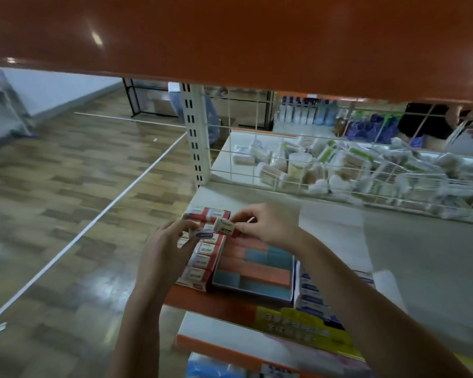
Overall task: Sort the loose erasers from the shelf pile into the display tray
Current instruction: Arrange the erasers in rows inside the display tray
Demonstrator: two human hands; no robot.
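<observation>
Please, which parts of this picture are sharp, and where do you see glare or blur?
Head view: both hands, left and right, and the held eraser are fairly sharp; the wire basket goods smear with blur; lamp glare spots the orange shelf; wide-angle bends the floor line.

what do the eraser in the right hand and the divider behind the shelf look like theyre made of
Eraser in the right hand: a white block in a printed sleeve, probably card or paper; the print is blurred. Divider: thin white wire in a square grid, likely coated metal.
</observation>
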